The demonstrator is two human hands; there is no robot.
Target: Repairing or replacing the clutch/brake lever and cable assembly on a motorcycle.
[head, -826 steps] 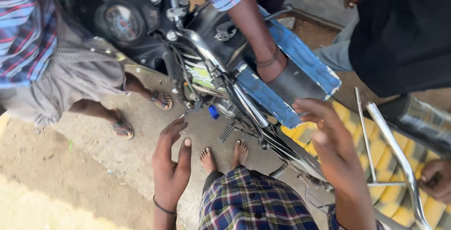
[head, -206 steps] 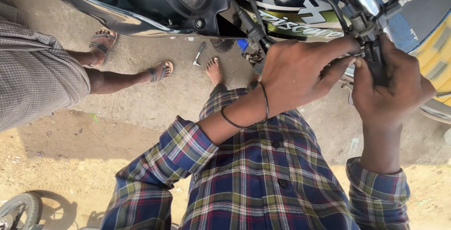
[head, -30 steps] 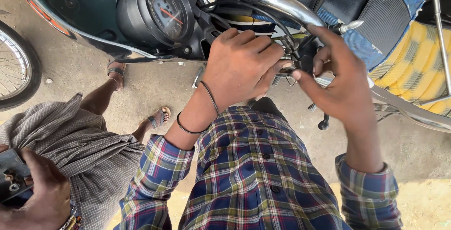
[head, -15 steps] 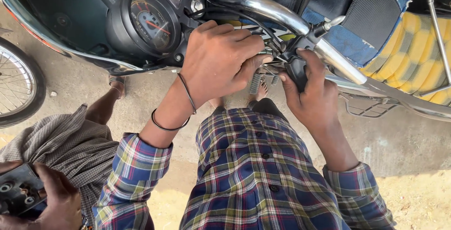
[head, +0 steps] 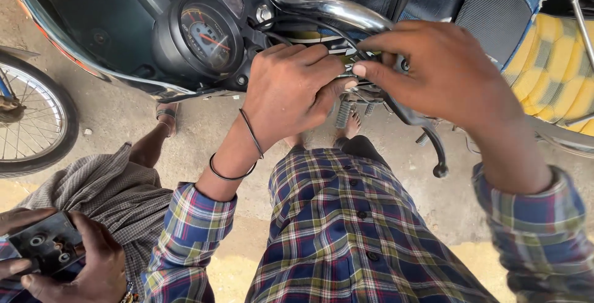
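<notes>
Both hands at a motorcycle's chrome handlebar (head: 334, 9) — left hand (head: 291, 92) curled around the black cables (head: 309, 27), right hand (head: 442, 68) pinching the lever mount, black lever (head: 427, 136) dangling below. Speedometer (head: 207, 34) alongside. Fitting apparently unfinished — lever hanging loose, cables untucked.

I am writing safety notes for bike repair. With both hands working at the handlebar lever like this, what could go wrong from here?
1. The left hand and right hand pinch something small by the black cables; it could slip and drop to the concrete floor.
2. Fingertips sit close against the lever mount, so they may get pinched if it moves.
3. Another person's hand holding a black part is close by; a bump could jolt the work.
</notes>
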